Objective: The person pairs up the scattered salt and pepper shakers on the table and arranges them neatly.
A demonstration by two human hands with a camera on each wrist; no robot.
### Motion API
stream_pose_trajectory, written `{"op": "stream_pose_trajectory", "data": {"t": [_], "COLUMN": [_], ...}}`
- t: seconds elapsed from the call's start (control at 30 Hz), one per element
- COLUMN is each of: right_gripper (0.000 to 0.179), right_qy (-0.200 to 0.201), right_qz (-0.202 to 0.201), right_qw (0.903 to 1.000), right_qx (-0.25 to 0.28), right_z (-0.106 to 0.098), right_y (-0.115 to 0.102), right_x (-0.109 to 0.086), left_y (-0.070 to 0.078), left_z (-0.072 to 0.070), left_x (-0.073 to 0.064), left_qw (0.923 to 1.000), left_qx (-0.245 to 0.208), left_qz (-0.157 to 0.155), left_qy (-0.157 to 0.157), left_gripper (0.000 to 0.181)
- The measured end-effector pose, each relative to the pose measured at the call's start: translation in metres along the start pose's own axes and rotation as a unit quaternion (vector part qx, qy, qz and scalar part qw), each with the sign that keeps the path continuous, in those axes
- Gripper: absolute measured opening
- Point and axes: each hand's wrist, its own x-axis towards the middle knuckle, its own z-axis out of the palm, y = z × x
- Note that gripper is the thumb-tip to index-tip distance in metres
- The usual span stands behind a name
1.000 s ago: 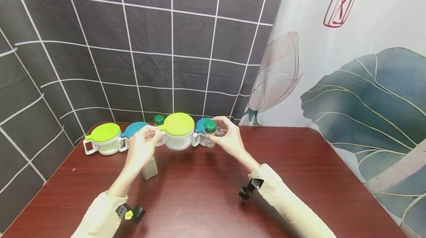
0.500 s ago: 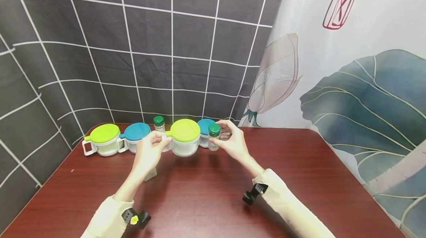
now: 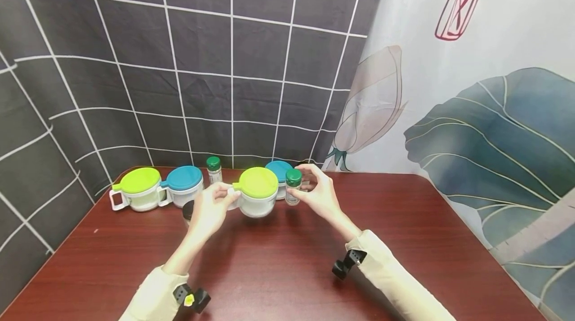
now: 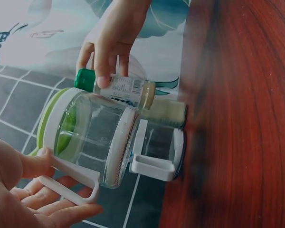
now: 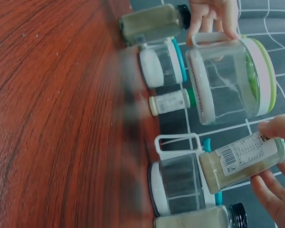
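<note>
My left hand (image 3: 210, 213) grips the white handle (image 4: 71, 183) of a clear seasoning jar (image 3: 257, 186) with a lime-green lid. The jar is off the table, upright, as the right wrist view shows. Between the thumb and fingers of my right hand (image 3: 321, 196) is a small spice bottle (image 3: 293, 191) with a green cap and a printed label (image 5: 247, 154). It is also raised and stands close to the right side of the jar. Pale powder shows inside the bottle. Behind the two held things is a blue-lidded jar (image 3: 279, 168), partly hidden.
Along the table's back edge stand another lime-lidded jar (image 3: 140, 186), a blue-lidded jar (image 3: 181, 183) and a green-capped bottle (image 3: 214, 168). A black-capped bottle (image 5: 152, 23) stands near my left hand, another (image 5: 194, 219) behind my right. A grid-patterned cloth (image 3: 197, 46) hangs behind the table (image 3: 269, 271).
Both hands have moved right and slightly nearer to me, carrying the lime-lidded jar and the spice bottle. More of the blue-lidded jars and the rear green-capped bottle has come into sight.
</note>
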Motion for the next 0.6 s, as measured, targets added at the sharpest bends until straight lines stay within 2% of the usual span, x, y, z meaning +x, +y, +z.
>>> {"op": "stream_pose_trajectory", "data": {"t": [0.13,0.4,0.6], "right_gripper": [0.054,0.054,0.051], "right_qy": [0.002,0.001,0.002], "right_qz": [0.005,0.016,0.018], "right_qw": [1.0,0.9998,0.9994], "right_qx": [-0.005,-0.011,-0.029], "right_z": [-0.004,-0.013,-0.02], "right_y": [0.001,0.006,0.01], "right_x": [-0.002,-0.009,-0.012], "left_y": [0.0,0.0,0.001], "left_z": [0.004,0.014,0.024], "left_x": [-0.001,-0.001,-0.003], "left_qw": [1.0,1.0,0.9999], "left_qx": [-0.007,0.006,0.005], "left_qz": [0.001,-0.005,-0.002], "left_qy": [-0.004,-0.002,0.01], "left_gripper": [0.023,0.023,0.02]}}
